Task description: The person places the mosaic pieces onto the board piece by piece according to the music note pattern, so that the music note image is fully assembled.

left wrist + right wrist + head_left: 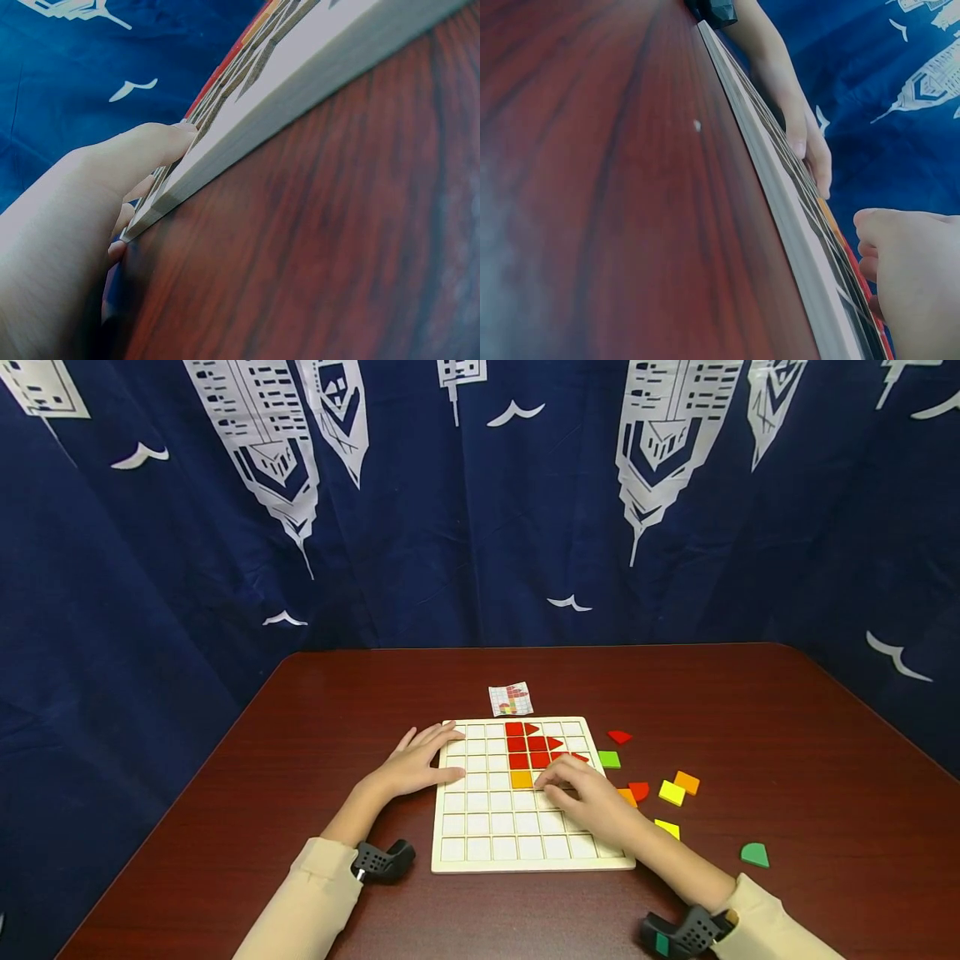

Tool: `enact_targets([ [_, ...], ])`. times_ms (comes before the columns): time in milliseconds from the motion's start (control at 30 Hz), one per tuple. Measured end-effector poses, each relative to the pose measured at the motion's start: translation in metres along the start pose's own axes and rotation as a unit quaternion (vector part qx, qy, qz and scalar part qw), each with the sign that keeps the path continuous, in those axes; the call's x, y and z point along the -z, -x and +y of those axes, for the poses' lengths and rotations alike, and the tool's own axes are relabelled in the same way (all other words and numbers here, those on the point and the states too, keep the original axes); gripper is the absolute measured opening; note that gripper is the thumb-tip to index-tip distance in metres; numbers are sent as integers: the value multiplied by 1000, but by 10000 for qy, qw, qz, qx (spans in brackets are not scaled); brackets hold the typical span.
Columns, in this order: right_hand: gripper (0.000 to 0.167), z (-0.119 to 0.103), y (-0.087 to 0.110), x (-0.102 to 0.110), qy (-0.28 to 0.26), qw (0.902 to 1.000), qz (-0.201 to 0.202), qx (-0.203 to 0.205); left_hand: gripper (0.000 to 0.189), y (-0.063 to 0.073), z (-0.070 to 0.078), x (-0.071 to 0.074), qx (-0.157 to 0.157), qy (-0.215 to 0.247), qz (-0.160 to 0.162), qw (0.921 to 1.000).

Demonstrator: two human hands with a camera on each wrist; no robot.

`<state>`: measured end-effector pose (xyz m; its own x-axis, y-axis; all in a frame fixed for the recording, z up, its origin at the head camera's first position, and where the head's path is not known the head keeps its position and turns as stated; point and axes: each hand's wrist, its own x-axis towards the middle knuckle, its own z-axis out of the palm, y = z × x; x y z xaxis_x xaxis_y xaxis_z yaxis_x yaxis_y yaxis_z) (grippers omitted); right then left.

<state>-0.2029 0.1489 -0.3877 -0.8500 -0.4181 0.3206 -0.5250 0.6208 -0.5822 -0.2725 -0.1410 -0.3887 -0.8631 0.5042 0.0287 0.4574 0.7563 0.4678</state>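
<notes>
A pale square grid board (487, 864) lies on the table. Red tiles (516, 744), some square and some pointed, fill cells in its upper middle. Below them sits an orange square tile (521, 779). My left hand (408, 768) rests on the board's left edge, fingers extended; the left wrist view shows its thumb (169, 142) on the rim. Over the board, just right of the orange tile, is my right hand (592, 802) with bent fingers. Its fingertips are close to the grid, and whether a tile is between them is hidden. The right wrist view shows those fingers (868, 251) from the side.
A small printed card (511, 699) with a coloured pattern lies behind the board. Loose tiles lie to the right: a red one (619, 737), a light green one (609, 759), a yellow one (672, 792), an orange one (686, 782) and a darker green one (754, 855).
</notes>
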Motion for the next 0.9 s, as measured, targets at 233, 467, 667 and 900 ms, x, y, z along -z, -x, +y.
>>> enact_targets([
  [233, 11, 7, 7, 10, 263, 9994, 205, -44, 61, -1, 0, 0, -14, 82, -34, 10000],
  [467, 12, 22, 13, 21, 466, 9979, 443, -117, 60, 0, 0, 0, -24, 86, -21, 10000],
  [667, 10, 38, 15, 33, 680, 9951, 644, -306, 62, 0, 1, 0, -44, 103, -34, 9999],
  [900, 15, 55, 14, 41, 678, 9926, 667, -759, 62, 1, 1, 1, -10, 63, -34, 10000],
])
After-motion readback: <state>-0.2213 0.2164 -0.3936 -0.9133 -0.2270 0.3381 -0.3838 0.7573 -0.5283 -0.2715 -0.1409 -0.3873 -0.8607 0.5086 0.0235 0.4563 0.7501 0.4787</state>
